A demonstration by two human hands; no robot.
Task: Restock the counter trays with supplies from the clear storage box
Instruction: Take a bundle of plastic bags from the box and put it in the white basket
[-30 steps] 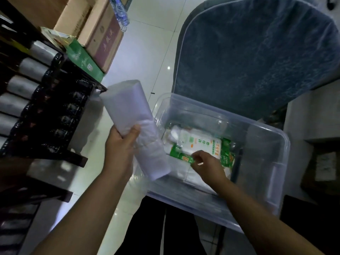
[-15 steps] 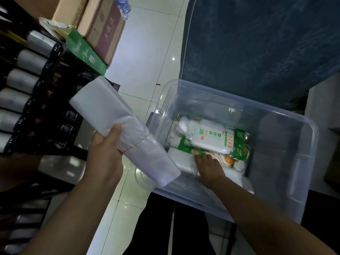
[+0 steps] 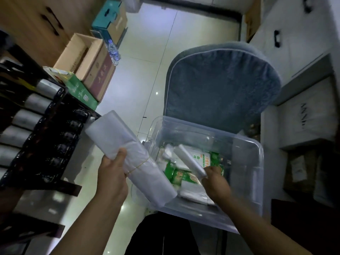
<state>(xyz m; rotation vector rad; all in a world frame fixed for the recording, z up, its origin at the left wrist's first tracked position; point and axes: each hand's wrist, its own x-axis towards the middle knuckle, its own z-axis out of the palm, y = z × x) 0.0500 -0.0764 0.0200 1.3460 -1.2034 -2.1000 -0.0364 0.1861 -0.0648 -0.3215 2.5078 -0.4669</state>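
Sitting at lower centre-right of the frame, the clear storage box (image 3: 246,172) holds green-and-white packets (image 3: 176,174) on its floor, and over them the right hand (image 3: 215,183) has its fingers curled round the lower end of a slim clear-wrapped roll (image 3: 187,159). Left of the box, the left hand (image 3: 112,173) grips a thick white bundle of bags (image 3: 114,133) bound by a thin rubber band (image 3: 137,167), its lower end overlapping the box's lower-left corner. A blue padded chair back (image 3: 220,85) shows above the box, a dark rack of bottles (image 3: 36,126) fills the left edge, and cardboard cartons (image 3: 86,57) stand at upper left.
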